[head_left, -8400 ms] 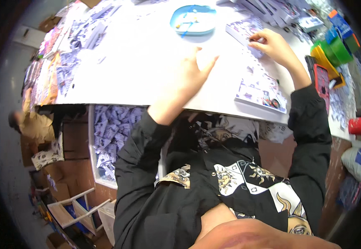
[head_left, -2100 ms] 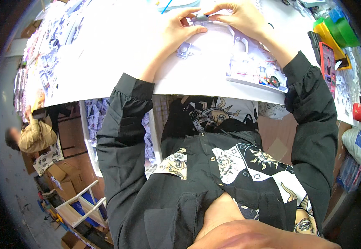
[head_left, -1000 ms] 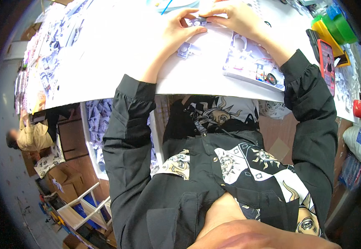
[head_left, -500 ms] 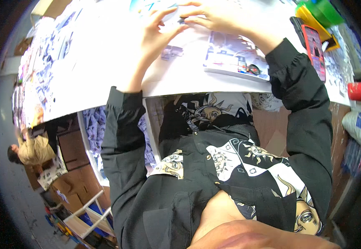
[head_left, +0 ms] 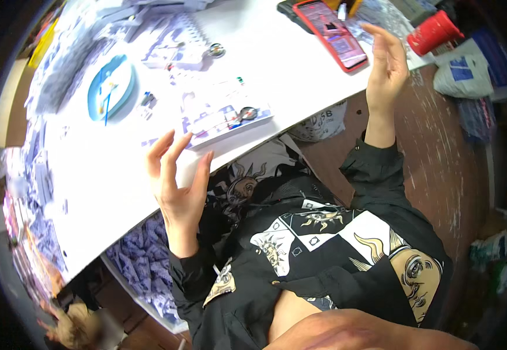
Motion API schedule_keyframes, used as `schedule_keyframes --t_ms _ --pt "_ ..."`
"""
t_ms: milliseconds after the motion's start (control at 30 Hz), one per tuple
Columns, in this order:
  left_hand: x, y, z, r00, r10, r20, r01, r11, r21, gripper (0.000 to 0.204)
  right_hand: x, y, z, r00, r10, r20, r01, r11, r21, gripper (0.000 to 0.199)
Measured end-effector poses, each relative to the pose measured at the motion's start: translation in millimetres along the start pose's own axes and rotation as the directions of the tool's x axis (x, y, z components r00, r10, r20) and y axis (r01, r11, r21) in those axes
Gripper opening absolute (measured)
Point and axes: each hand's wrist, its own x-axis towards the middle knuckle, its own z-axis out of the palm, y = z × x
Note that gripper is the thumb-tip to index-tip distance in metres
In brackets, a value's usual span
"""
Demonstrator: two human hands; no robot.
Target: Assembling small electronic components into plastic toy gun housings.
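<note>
White table [head_left: 277,64], printed sheet [head_left: 224,119] at 1 o'clock from left hand [head_left: 177,181], right hand [head_left: 387,64] well apart at 3 o'clock, both hands spread, holding nothing

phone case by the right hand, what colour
Red; the phone lies on the white table beside the right hand, head view.

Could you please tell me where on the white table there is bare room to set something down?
Bare white table lies between the sheet and the red phone. Another patch lies left of the left hand, below the blue dish. The far left edge is crowded with papers.
</note>
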Motion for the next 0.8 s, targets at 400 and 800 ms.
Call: schedule_keyframes --t_ms 400,800 --pt "-4 -22 16 0.977 0.086 -0.197 -0.05 0.982 0.183 0.044 -50 78 -33 0.976 -0.178 0.122 0.213 0.889 -0.405 0.03" --pt "-7 -22 13 0.968 0.099 -0.231 -0.071 0.99 0.124 0.036 -47 67 -26 0.973 -0.232 -0.002 0.224 0.942 -0.251 0.031"
